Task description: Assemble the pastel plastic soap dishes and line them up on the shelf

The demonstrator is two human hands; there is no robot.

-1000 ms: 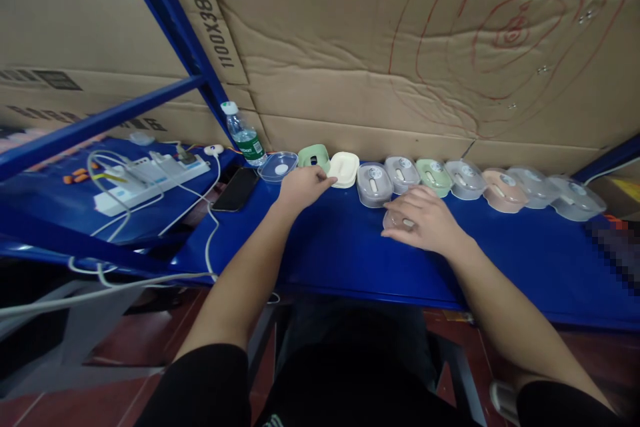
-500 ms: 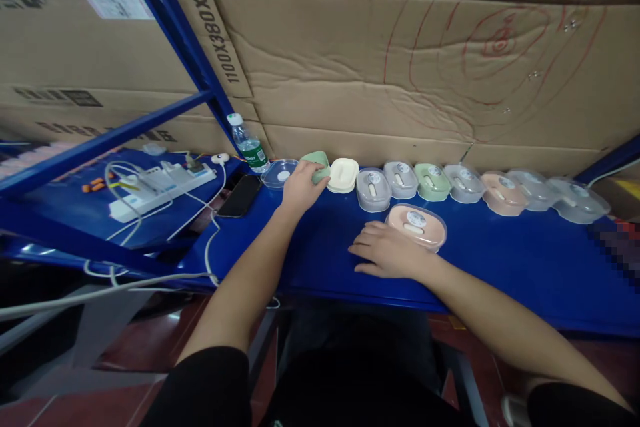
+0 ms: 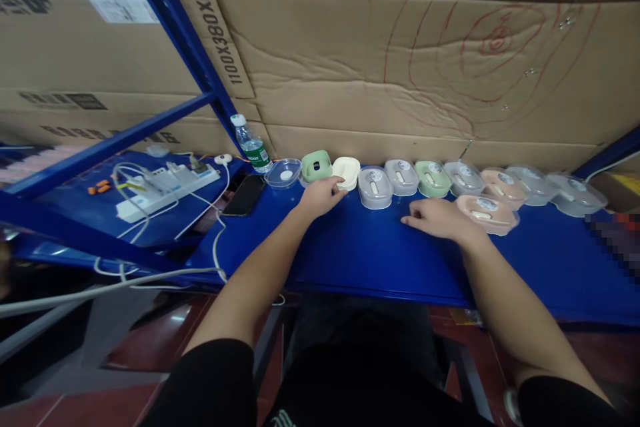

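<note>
My left hand (image 3: 321,197) is at the near left edge of a cream box (image 3: 349,170), with thumb and fingertips closed on that edge. Beside it, to the left, sits a green box (image 3: 316,165) with a dark opening in its top. My right hand (image 3: 436,217) is loosely curled, with nothing visible in it, against the left side of a pink lidded box (image 3: 493,221). A grey lidded box (image 3: 376,185) stands between my hands, towards the back.
Several clear-lidded boxes, among them a green one (image 3: 433,178), line the cardboard wall (image 3: 320,67). At left are a clear lid (image 3: 284,173), a water bottle (image 3: 253,147), a phone (image 3: 244,195) and a power strip (image 3: 167,192) with loose cables on the blue table (image 3: 350,260).
My left hand has left the green box and moved right to the cream box. My right hand has moved right and curled up; the pink box has shifted right with it.
</note>
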